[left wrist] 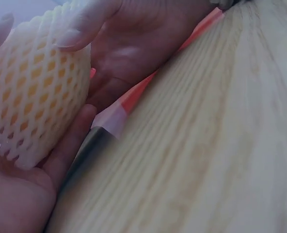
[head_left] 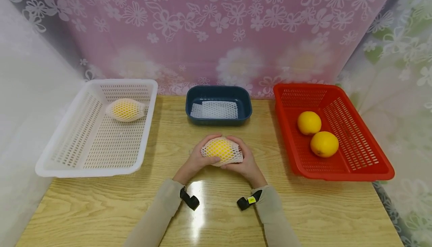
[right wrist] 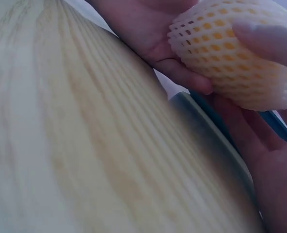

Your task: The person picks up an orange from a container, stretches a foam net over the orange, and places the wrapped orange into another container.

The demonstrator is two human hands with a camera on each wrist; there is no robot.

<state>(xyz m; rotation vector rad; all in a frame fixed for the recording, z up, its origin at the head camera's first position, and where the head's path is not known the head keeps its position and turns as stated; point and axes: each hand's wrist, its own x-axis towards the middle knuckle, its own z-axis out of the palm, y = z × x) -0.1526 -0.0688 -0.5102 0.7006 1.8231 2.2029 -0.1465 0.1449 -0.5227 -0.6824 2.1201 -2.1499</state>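
Observation:
Both hands hold an orange in a white foam net sleeve (head_left: 221, 151) above the middle of the table. My left hand (head_left: 198, 158) grips its left side, while my right hand (head_left: 246, 163) curls round the right side. The left wrist view shows the net-covered orange (left wrist: 37, 87) close up, lying across the fingers with a thumb on the net. Fingers support the orange (right wrist: 231, 58) from below in the right wrist view, and a thumb rests on top. Loose net mesh extends past the fruit at its right end.
A white basket (head_left: 148, 127) on the left contains one net-sleeved orange (head_left: 125, 110). Behind the hands, a dark blue tray (head_left: 219, 121) holds flat white foam nets (head_left: 217, 110). Two bare oranges (head_left: 324, 144) lie in the red basket (head_left: 293, 153) on the right. A flowered curtain (head_left: 216, 33) hangs behind.

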